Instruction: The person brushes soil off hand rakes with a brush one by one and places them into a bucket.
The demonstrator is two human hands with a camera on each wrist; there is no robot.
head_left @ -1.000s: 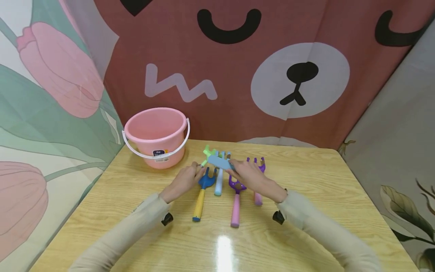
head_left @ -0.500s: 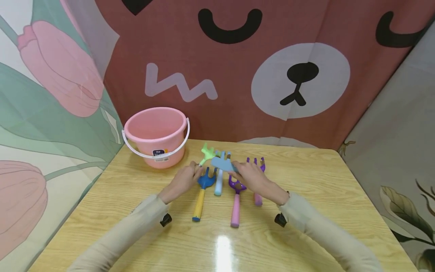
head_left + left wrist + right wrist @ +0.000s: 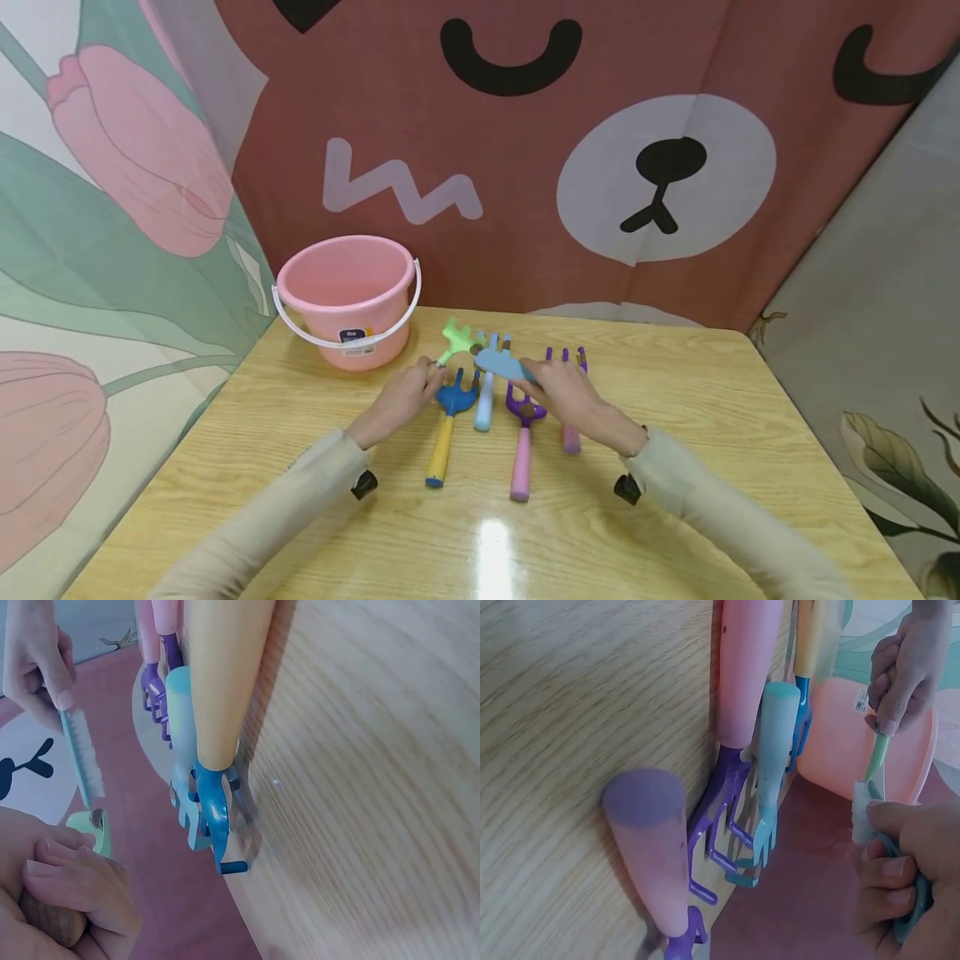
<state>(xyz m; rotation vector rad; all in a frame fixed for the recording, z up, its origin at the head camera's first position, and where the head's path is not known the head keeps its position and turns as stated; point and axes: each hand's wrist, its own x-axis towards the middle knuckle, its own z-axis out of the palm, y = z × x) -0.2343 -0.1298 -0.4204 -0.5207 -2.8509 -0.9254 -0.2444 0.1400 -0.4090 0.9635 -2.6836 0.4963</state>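
Observation:
My left hand (image 3: 403, 396) grips the handle of a small green hand rake (image 3: 456, 335), its tined head pointing away from me. A brown smudge shows at the edge of that head. My right hand (image 3: 567, 398) holds a light blue brush (image 3: 501, 363) by its handle. White bristles (image 3: 88, 754) face the rake in the left wrist view, and the brush tip is right at the rake's head. Below the hands lie a blue rake with a yellow handle (image 3: 440, 450), a light blue rake (image 3: 483, 407) and two purple rakes with pink handles, the nearer rake (image 3: 521, 462) and the farther rake (image 3: 572, 439).
A pink bucket (image 3: 348, 333) with a white handle stands at the table's back left. Brown smudges show on several rake heads. Behind the wooden table (image 3: 675, 517) hangs a cloth (image 3: 510, 150) printed with a bear face.
The brush and my right hand have shifted right, so more of the green rake's head shows. The green rake has moved slightly up and left. The other rakes lie as before.

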